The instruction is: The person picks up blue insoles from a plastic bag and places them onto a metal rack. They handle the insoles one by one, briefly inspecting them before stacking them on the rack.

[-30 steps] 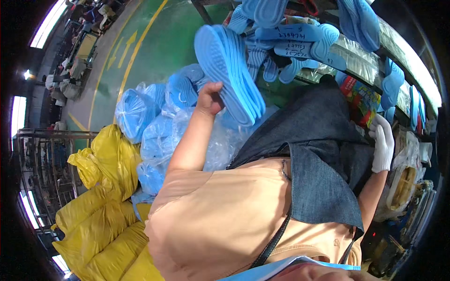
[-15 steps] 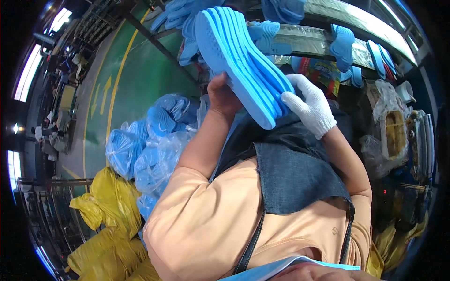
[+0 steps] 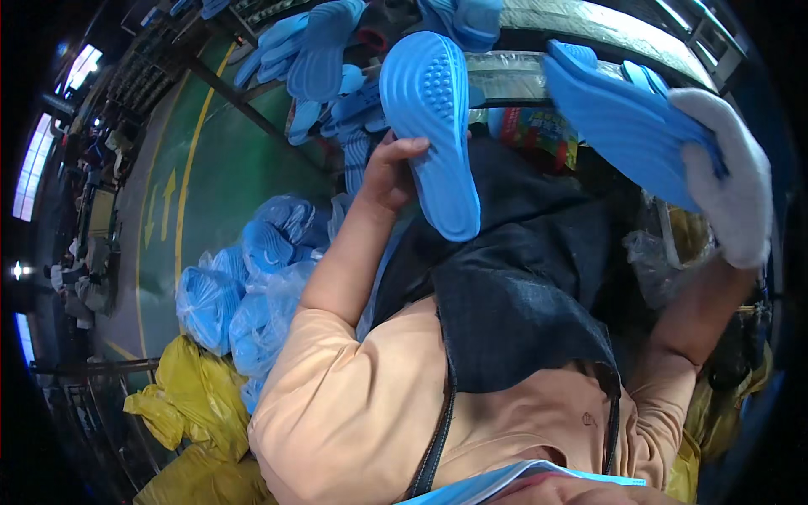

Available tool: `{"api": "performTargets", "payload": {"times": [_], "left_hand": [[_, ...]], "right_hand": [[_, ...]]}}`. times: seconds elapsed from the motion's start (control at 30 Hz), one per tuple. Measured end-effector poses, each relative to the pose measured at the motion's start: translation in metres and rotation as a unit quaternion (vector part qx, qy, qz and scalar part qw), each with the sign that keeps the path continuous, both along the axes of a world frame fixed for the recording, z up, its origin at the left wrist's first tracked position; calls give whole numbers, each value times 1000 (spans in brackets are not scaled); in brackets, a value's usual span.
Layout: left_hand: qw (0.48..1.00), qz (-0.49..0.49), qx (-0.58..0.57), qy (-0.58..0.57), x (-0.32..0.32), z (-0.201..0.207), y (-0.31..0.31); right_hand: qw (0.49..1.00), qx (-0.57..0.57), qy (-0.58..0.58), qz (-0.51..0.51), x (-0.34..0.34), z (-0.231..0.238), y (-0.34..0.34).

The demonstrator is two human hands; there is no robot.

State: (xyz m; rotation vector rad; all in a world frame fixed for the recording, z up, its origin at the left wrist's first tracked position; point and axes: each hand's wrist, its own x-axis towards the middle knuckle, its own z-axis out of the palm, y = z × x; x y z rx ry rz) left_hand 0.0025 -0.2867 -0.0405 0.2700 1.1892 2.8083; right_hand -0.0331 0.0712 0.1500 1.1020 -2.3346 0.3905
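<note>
The blue insole [image 3: 433,126] in the bare left hand [image 3: 389,172] looks like soft matt foam, smooth along its length with a patch of raised dots near the top. The stack of insoles [image 3: 623,118] in the right hand [image 3: 730,181] has the same dull finish. That hand wears a fuzzy white cloth glove (slightly napped). The apron [image 3: 513,286] is dark coarse denim. The bags [image 3: 252,295] are glossy, crinkled clear plastic.

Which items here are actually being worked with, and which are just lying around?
In hand:
- blue sole, held up by the bare left hand
- stack of blue soles, gripped by the white-gloved right hand

Lying about:
- clear bags of blue soles
- yellow bags
- loose soles on the rack
</note>
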Motion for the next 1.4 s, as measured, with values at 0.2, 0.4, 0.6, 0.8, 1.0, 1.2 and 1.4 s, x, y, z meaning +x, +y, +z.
{"api": "performTargets", "payload": {"times": [0.2, 0.4, 0.6, 0.8, 1.0, 1.2, 1.4], "left_hand": [[994, 55, -94, -10, -42, 25, 23], [992, -33, -109, 54, -62, 30, 77], [979, -196, 51, -25, -54, 5, 110], [978, -183, 1, -100, -57, -20, 103], [967, -163, 177, -78, -72, -27, 102], [960, -209, 183, -37, -75, -26, 131], [955, -210, 209, -8, -74, -45, 130]], "right_hand": [[968, 205, -47, 133, -18, 53, -6], [922, 309, -192, 132, -32, 54, -93], [922, 315, -161, 159, -85, 16, -100], [973, 217, -54, -53, -73, -13, -104], [945, -198, -224, -130, -34, -128, -55], [898, -314, -292, -99, 0, -153, -79], [888, -357, -287, -35, -10, -128, -59]]}}
